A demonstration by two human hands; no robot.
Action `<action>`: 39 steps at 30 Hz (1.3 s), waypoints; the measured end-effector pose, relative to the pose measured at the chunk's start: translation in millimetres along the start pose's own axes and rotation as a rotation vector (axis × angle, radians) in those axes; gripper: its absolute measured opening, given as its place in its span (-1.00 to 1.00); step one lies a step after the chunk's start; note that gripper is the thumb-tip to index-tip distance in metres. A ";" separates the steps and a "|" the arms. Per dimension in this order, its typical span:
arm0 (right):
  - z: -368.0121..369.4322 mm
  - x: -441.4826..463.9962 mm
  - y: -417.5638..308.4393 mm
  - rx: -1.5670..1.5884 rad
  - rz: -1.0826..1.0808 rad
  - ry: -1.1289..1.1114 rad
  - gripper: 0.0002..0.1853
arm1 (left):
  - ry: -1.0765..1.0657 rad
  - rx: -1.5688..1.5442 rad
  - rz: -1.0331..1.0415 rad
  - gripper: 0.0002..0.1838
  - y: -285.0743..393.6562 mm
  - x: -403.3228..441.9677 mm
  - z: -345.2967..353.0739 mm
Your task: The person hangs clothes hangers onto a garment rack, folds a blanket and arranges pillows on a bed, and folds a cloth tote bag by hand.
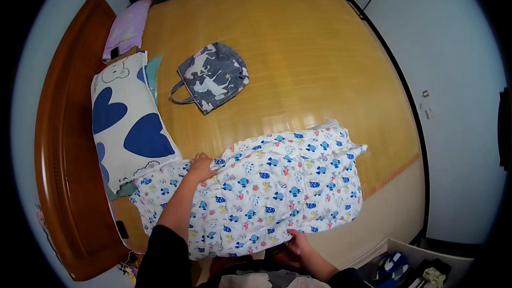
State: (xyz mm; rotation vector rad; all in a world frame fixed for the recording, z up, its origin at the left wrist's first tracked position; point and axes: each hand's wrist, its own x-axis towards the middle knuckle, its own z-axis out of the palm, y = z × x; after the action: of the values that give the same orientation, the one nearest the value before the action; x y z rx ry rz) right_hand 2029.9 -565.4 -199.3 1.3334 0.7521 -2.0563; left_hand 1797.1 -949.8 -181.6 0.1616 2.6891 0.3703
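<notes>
A white quilt (277, 192) with small blue, red and yellow prints lies across the near part of the bed. My left hand (201, 168) rests on its upper left part, fingers bent over a fold beside the heart-print pillow (130, 123). At the quilt's near edge, my right hand (298, 242) pinches the fabric between thumb and fingers. A grey bag (214, 77) with white unicorns lies farther up on the tan mat (304, 64), its handle pointing left.
A brown wooden headboard (69, 144) runs along the left. Near it lie a purple pillow (128, 24) and a dark phone-like object (122, 229). An open box (442, 256) with dark items stands at the lower right. Clothes hang at the far end.
</notes>
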 end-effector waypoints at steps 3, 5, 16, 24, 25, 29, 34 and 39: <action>49.4 -42.9 -24.1 0.026 -0.073 -0.004 -0.60 | -0.090 -0.559 -0.091 -0.49 0.4 -20.6 -29.2; 43.8 -42.2 -39.9 -0.112 -0.226 0.043 -0.62 | -0.223 -0.690 -0.168 -0.49 9.9 -37.8 -79.8; 94.2 -201.8 -208.9 0.001 -0.990 -0.748 -0.22 | 0.205 -1.897 0.254 -0.70 72.0 -138.2 -273.4; 133.7 -180.8 -176.2 -0.411 -0.894 -0.451 -0.51 | 0.321 -2.017 0.186 -0.69 36.6 -182.6 -254.1; 139.3 -194.7 -191.0 -0.393 -0.883 -0.469 -0.59 | 0.328 -2.007 0.190 -0.69 37.1 -191.3 -258.5; 180.3 -241.0 -228.2 -0.128 -1.085 -0.865 -0.53 | 0.446 -1.973 0.287 -0.66 45.0 -220.5 -284.6; 218.5 -212.0 -219.2 -0.675 -1.046 -0.628 -0.52 | 0.460 -1.983 0.354 -0.62 41.5 -232.1 -303.3; 324.7 -229.7 -288.3 -0.488 -1.019 -0.632 -0.77 | 0.564 -1.985 0.235 -0.69 -3.4 -178.9 -347.2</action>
State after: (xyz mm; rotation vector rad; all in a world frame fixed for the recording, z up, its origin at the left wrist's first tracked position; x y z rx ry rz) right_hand 1704.1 -565.9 168.3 -0.0816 1.6719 -2.5190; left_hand 1812.7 -1064.0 191.6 -0.2656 1.4105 2.9842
